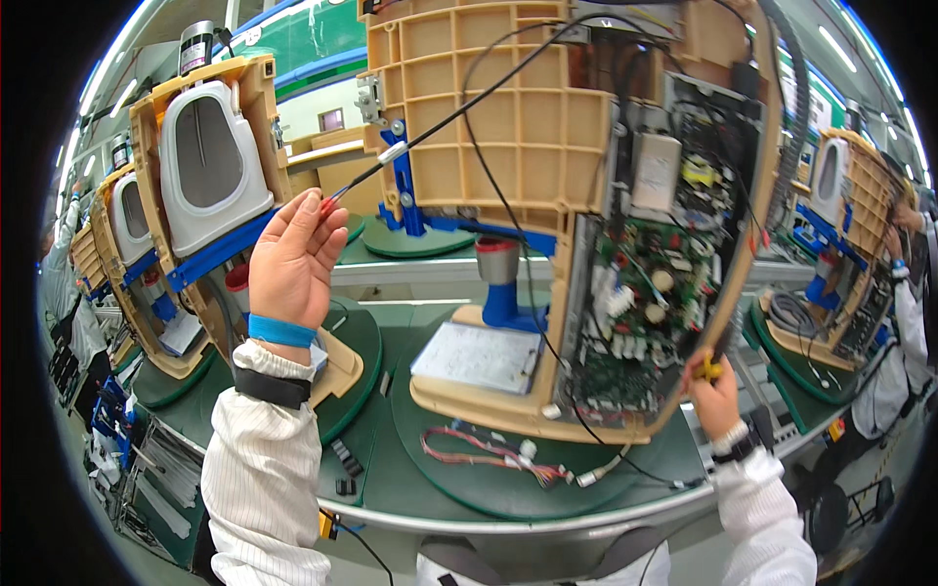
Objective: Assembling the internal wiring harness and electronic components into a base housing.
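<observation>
My left hand (295,259) is raised at the left of a beige plastic machine frame (508,117). Its thumb and fingers pinch the end of a black cable (454,109), where short red and blue wires show. A white tag or sleeve (393,153) sits on the cable, which runs up across the frame to its top. Low at the frame's right edge, my right hand (718,398) is closed around a small yellow thing (707,367), too blurred to name. Left of this hand, a green circuit board (650,283) lies exposed inside the machine.
The machine stands on a round green turntable (469,488). A wire bundle (489,454) and a paper sheet (476,358) lie at its base. Similar machines with a white oval frame (217,146) stand left; another beige unit (860,195) stands right, with people at both sides.
</observation>
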`<state>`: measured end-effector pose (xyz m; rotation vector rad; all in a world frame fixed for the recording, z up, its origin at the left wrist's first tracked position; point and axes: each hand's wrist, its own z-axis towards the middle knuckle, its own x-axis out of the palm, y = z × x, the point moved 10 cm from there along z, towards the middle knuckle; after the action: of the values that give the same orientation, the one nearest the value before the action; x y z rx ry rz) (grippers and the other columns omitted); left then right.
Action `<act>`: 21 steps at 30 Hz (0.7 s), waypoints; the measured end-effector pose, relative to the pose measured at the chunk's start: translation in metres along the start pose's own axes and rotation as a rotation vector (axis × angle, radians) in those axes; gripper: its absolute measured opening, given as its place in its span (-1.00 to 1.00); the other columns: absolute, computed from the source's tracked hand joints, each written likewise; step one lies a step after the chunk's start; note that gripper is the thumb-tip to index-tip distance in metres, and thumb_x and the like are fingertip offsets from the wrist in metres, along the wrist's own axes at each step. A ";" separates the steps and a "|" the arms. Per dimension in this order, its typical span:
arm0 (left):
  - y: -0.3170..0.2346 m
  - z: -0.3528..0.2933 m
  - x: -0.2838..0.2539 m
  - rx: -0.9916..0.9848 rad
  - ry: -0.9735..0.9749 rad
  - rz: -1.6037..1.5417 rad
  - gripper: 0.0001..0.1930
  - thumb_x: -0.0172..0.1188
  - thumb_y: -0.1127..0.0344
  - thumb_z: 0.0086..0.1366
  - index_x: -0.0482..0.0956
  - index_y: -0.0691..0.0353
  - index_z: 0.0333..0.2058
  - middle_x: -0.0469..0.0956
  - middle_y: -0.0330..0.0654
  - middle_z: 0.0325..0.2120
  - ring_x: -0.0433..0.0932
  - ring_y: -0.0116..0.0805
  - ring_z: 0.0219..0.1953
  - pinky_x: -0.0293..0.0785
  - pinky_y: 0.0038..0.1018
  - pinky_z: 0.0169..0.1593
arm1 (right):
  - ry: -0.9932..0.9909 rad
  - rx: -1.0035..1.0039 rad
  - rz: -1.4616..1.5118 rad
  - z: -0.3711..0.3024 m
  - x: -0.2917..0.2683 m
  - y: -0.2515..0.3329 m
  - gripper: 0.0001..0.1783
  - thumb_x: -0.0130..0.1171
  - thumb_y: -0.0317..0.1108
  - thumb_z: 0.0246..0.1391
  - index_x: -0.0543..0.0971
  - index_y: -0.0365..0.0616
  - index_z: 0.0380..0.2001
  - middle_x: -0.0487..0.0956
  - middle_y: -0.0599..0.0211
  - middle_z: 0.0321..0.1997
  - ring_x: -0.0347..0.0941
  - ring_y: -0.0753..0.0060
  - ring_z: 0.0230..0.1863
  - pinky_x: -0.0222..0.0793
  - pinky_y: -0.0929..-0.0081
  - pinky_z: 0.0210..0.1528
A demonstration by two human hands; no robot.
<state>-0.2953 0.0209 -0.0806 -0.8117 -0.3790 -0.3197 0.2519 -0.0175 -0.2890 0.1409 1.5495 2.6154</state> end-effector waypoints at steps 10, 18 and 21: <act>-0.047 0.114 0.062 0.288 0.213 -0.057 -0.72 0.07 0.50 0.47 0.52 0.29 0.11 0.63 -0.04 -0.04 0.68 -0.34 -0.09 0.69 -0.59 -0.07 | 0.553 0.431 0.003 0.019 0.139 0.059 -0.62 0.30 -0.58 0.04 0.53 -0.25 -0.04 0.60 0.30 -0.20 0.55 0.45 -0.14 0.48 0.44 -0.07; -0.067 0.133 0.105 0.058 0.285 0.166 -0.79 0.07 0.54 0.45 0.53 0.40 0.02 0.65 0.01 -0.13 0.69 -0.25 -0.17 0.69 -0.43 -0.16 | 1.119 0.697 0.135 0.011 0.258 0.132 -0.55 0.23 -0.39 0.26 0.40 -0.24 0.16 0.54 0.32 -0.05 0.48 0.47 0.03 0.35 0.42 0.16; -0.069 0.137 0.109 -0.064 0.321 0.131 -0.82 0.07 0.55 0.45 0.57 0.42 -0.04 0.65 0.01 -0.15 0.67 -0.35 -0.25 0.67 -0.47 -0.22 | 0.958 0.621 0.379 0.045 0.305 0.177 -0.64 0.07 -0.50 0.30 0.36 -0.22 0.14 0.55 0.22 0.01 0.50 0.39 0.03 0.39 0.36 0.13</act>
<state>-0.2553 0.0647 0.0986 -0.8281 -0.0152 -0.3349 -0.0509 -0.0228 -0.1027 -1.0077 2.8303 2.4364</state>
